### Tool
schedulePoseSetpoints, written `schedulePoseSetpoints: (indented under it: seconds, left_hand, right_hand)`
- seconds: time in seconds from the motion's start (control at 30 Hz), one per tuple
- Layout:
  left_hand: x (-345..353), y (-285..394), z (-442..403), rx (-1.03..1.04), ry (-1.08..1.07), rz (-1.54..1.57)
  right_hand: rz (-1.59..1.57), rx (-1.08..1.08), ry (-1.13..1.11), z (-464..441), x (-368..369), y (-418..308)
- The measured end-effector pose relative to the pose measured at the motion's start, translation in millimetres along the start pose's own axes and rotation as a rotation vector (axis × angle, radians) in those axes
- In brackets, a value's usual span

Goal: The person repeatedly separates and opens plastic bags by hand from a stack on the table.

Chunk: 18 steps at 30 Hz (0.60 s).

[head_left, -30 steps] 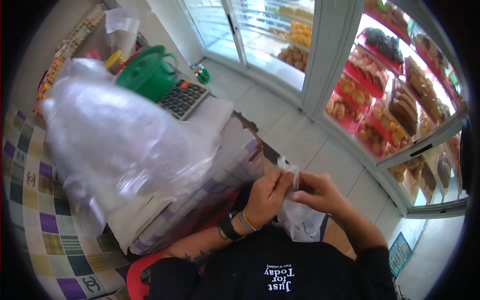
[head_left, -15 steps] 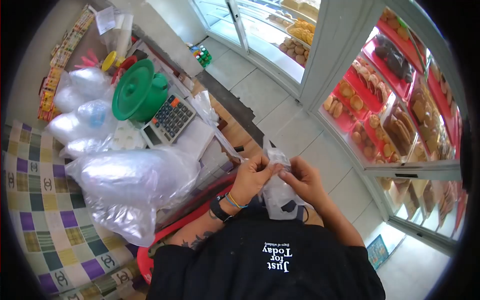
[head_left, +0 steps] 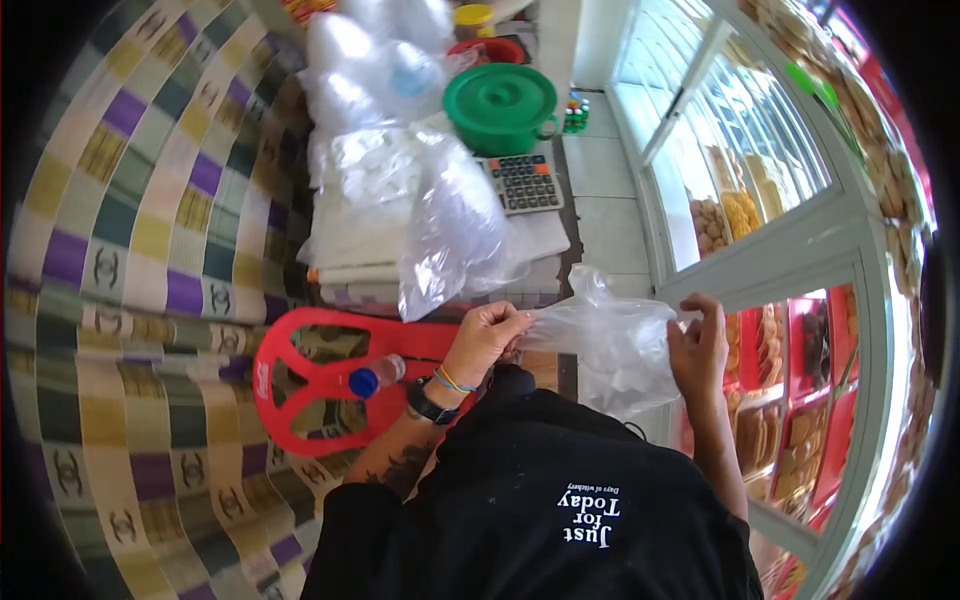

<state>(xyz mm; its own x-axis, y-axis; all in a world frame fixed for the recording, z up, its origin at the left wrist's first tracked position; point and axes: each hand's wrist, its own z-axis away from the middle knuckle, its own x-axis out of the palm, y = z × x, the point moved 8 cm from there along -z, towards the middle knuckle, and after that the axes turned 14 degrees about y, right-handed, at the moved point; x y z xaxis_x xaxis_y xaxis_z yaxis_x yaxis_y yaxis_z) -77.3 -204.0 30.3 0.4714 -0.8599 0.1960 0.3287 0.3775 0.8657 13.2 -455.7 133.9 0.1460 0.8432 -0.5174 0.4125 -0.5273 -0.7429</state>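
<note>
A clear plastic bag (head_left: 625, 345) is spread out in front of my body, crumpled and see-through. My left hand (head_left: 492, 332) pinches its left end between thumb and fingers. At the bag's right edge is my right hand (head_left: 700, 342), its fingers bent and its thumb apart from the forefinger. The thumb is against or very near the plastic; I cannot tell whether it touches. A larger clear bag of plastic (head_left: 455, 215) lies on the table edge beyond my left hand.
A red plastic chair (head_left: 290, 400) stands at left, with a blue-capped bottle (head_left: 380, 376) on it. The table holds a green lidded pot (head_left: 500, 105), a calculator (head_left: 525, 185) and several plastic bundles (head_left: 375, 75). Glass display cases (head_left: 740, 270) with bread line the right.
The view has turned toward the left, bringing the red chair and bottle into sight. My hands, close together before, are now apart, and the bag is spread wider between them.
</note>
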Motion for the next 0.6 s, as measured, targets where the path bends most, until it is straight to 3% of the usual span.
schedulePoseSetpoints:
  seconds: [0.03, 0.1, 0.17, 0.23, 0.33, 0.37, 0.43, 0.53, 0.6]
  left_hand:
    - [-9.8, -2.3, 3.5, -0.029, 0.023, 0.071]
    - [-0.6, -4.8, 22.8, -0.026, 0.04, 0.126]
    - [7.8, -4.7, 37.7, -0.03, 0.013, 0.223]
    - [-2.1, 6.7, 49.6, 0.009, 0.074, 0.252]
    - [-58.4, 18.8, 45.2, 0.199, 0.273, 0.218]
    - [-79.4, 15.1, 42.5, 0.173, 0.314, 0.186]
    - [-99.1, 37.9, 52.0, 0.543, 0.551, -0.349]
    - [-79.9, 101.4, 107.9, 1.035, 0.807, -0.38]
    - [-33.2, 141.0, 121.1, 1.148, 0.44, -0.62]
  right_hand:
    - [0.034, -0.182, -0.008, 0.2, 7.9, -35.2]
    - [-0.182, -0.666, -0.467, 25.3, 30.7, -104.2]
    - [-0.157, -0.538, -0.649, 40.7, 64.4, -114.0]
    - [0.059, -0.426, -0.763, 50.0, 100.5, -63.1]
    - [0.058, -0.468, -1.002, 58.9, 121.7, -43.5]
    - [-0.008, -0.451, -1.073, 54.4, 118.2, -53.5]
    - [-0.112, -0.434, -1.151, 43.4, 115.6, -69.6]
    - [-0.212, -0.416, -1.211, 18.9, 119.5, -93.8]
    - [-0.261, -0.364, -1.316, 12.7, 125.9, -110.4]
